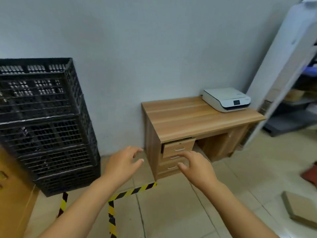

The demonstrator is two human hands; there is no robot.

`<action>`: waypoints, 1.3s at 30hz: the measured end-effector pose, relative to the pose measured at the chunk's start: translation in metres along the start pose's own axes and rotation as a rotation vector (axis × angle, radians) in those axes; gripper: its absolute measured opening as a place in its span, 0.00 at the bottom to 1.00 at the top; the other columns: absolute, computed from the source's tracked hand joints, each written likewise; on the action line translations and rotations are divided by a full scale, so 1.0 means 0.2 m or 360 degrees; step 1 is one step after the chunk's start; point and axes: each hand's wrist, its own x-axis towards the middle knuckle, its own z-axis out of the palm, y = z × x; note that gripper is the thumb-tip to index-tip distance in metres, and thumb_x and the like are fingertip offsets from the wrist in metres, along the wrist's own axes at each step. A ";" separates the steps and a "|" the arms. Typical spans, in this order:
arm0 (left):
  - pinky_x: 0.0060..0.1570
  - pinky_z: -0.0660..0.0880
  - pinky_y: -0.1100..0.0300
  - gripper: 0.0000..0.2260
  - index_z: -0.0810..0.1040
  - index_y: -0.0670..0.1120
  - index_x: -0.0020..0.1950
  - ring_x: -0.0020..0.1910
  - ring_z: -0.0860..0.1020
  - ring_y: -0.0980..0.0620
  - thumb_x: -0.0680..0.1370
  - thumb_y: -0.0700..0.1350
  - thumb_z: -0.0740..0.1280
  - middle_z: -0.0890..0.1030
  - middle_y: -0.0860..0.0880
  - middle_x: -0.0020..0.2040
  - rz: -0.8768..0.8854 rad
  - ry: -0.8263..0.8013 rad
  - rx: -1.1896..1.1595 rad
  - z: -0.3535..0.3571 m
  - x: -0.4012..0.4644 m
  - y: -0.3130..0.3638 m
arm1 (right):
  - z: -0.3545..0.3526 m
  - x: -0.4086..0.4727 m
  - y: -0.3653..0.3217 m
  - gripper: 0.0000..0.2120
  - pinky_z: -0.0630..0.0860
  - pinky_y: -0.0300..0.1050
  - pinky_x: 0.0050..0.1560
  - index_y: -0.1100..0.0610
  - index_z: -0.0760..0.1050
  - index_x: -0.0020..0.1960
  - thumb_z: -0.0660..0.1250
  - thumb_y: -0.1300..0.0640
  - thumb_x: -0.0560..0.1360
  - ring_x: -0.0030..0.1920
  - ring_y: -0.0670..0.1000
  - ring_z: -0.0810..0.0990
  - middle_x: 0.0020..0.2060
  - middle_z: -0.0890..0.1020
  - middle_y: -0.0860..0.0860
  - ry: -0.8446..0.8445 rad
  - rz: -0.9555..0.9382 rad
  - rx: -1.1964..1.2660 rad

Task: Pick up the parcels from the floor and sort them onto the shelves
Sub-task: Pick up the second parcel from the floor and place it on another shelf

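Observation:
Both my hands reach forward, empty, with fingers spread. My left hand [122, 163] hovers over the tiled floor beside the stacked crates. My right hand [195, 166] is in front of the desk drawers. A flat brown cardboard parcel [299, 209] lies on the floor at the lower right. A dark red parcel [309, 174] shows at the right edge, partly cut off. Metal shelves [295, 115] with boxes on them stand at the far right, behind a white panel.
A tall stack of black plastic crates [46, 126] stands on the left. A large cardboard box [13, 194] fills the lower left corner. A wooden desk [193, 117] with a white printer [226, 99] stands against the wall. Yellow-black tape [132, 192] marks the floor.

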 end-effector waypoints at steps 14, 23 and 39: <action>0.48 0.72 0.59 0.14 0.74 0.56 0.61 0.50 0.75 0.56 0.75 0.50 0.64 0.77 0.56 0.50 0.0373 -0.0468 -0.0255 0.47 1.12 0.28 | -0.13 0.60 0.64 0.18 0.72 0.43 0.57 0.48 0.72 0.65 0.61 0.48 0.76 0.64 0.46 0.73 0.63 0.76 0.45 0.0151 0.0699 -0.0027; 0.55 0.74 0.56 0.18 0.72 0.55 0.64 0.52 0.75 0.58 0.74 0.50 0.65 0.77 0.57 0.56 0.0691 -0.0901 -0.0340 1.02 1.51 0.76 | -0.21 0.58 1.17 0.18 0.71 0.45 0.61 0.47 0.72 0.64 0.61 0.49 0.75 0.64 0.47 0.72 0.64 0.76 0.46 0.0169 0.1247 0.0033; 0.45 0.74 0.67 0.24 0.66 0.55 0.68 0.45 0.76 0.62 0.74 0.48 0.67 0.75 0.60 0.55 0.0786 -0.1074 -0.0342 1.99 1.87 2.00 | -0.55 0.55 2.57 0.17 0.70 0.44 0.59 0.48 0.73 0.64 0.60 0.50 0.75 0.63 0.48 0.73 0.63 0.76 0.46 0.0192 0.1538 0.0205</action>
